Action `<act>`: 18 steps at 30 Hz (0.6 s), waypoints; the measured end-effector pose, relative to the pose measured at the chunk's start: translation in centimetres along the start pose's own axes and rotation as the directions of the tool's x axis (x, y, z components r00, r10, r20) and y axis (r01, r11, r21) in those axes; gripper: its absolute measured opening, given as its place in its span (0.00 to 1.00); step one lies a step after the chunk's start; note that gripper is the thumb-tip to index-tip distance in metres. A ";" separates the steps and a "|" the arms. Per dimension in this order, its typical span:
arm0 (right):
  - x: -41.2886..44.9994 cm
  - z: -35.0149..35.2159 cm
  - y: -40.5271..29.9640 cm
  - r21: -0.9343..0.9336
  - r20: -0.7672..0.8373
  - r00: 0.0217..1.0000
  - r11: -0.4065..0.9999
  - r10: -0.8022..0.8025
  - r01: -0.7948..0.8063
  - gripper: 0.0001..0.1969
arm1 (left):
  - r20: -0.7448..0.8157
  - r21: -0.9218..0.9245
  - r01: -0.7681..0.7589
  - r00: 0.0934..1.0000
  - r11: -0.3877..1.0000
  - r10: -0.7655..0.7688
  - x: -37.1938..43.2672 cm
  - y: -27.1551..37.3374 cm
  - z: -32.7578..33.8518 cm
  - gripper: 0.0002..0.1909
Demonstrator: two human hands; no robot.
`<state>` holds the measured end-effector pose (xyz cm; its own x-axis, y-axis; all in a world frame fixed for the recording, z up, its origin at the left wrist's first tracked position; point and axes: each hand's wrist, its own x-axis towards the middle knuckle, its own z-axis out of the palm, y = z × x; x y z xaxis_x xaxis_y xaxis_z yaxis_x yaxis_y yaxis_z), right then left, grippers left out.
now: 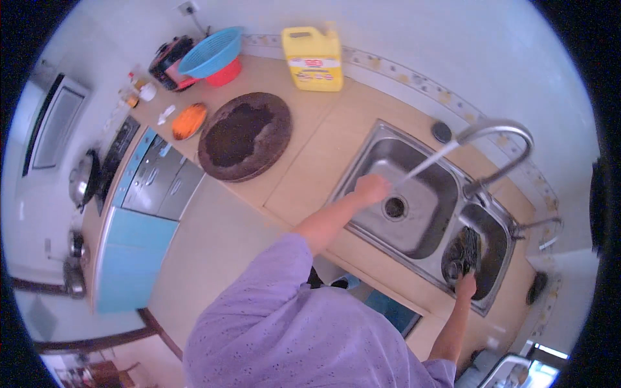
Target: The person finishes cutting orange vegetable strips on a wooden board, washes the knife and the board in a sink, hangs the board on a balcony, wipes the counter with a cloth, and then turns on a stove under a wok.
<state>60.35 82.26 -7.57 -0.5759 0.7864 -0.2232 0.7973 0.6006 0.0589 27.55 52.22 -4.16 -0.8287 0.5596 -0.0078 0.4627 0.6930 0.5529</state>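
Observation:
My left hand [371, 189] is over the large basin [412, 237] of a stainless steel double sink, its fingers curled. A stream of water [427, 164] runs from the curved faucet [526, 140] down to beside this hand. Whether the fingers hold anything is blurred. In the smaller basin [497, 257], my right hand [465, 286] grips the near end of a dark ribbed utensil [470, 247], too unclear to name. Dark, shiny items [452, 264] lie to the left of it in the same basin.
Left of the sink, a round dark chopping board [279, 136] lies on the counter beside a plate of shredded orange food [189, 121]. Farther back stand a yellow jug [315, 72] and a blue colander [213, 51] on a red container [225, 72]. A dark round object [441, 131] is behind the sink.

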 end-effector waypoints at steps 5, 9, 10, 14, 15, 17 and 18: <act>0.9 -0.7 -1.0 -0.304 -0.277 0.945 0.949 -0.175 0.086 0.23 | -0.243 -0.018 -0.386 0.897 0.922 0.370 1.6 2.6 -7.0 0.09; 4.1 -5.8 -16.2 0.804 0.111 0.947 0.588 -0.301 0.093 0.17 | 0.289 0.379 -0.593 0.805 0.710 0.518 2.0 -5.8 -4.2 0.08; 1.6 -7.7 -18.3 0.967 0.172 0.946 0.230 -0.274 -0.109 0.17 | 0.534 0.250 -0.513 0.781 0.821 0.325 2.6 -1.2 -6.9 0.11; 3.6 -6.9 -28.5 0.873 0.322 0.851 -0.217 -0.415 -0.436 0.16 | -0.302 -0.235 -0.360 0.910 0.903 0.284 0.4 -8.4 -16.4 0.09; 4.6 -6.1 -30.5 0.781 0.353 0.815 -0.335 -0.460 -0.527 0.15 | -0.229 -0.043 -0.194 0.957 0.980 0.180 0.2 -13.5 -19.2 0.09; 6.3 -4.4 -32.7 0.713 0.391 0.790 -0.388 -0.472 -0.584 0.09 | -0.489 0.051 -0.041 0.870 0.998 0.061 -2.9 -21.0 -24.9 0.12; 6.7 -3.6 -34.0 0.722 0.318 0.801 -0.419 -0.507 -0.551 0.08 | -0.598 0.022 0.109 0.798 0.994 -0.074 -5.0 -26.0 -27.1 0.13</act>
<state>28.73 67.63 -7.58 -0.8084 0.2797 -0.5180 0.1139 -0.7890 -0.6037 11.16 19.09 4.10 -0.8838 0.1232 0.4513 0.3765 0.7599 0.5299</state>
